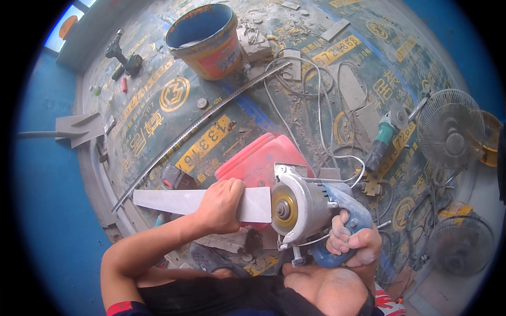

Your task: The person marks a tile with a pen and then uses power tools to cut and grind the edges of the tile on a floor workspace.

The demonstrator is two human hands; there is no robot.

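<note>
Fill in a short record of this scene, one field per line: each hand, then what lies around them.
Left hand: closed around a pale strip
Right hand: gripping a saw by its blue handle
Beyond strip: red plastic piece, partly hidden
To the left: shovel, drill
Ahead: bucket, long rail
To the right: grinder, two fans
Floor: printed green sheet, scattered debris

Your circular saw (312, 206) has a dusty grey guard, a blue handle and a round, yellowish disc (285, 217) facing left. Your pale grey strip (169, 201), flat and long, extends leftward from the saw, tapering away, its broader squared end right beside the disc.
</note>
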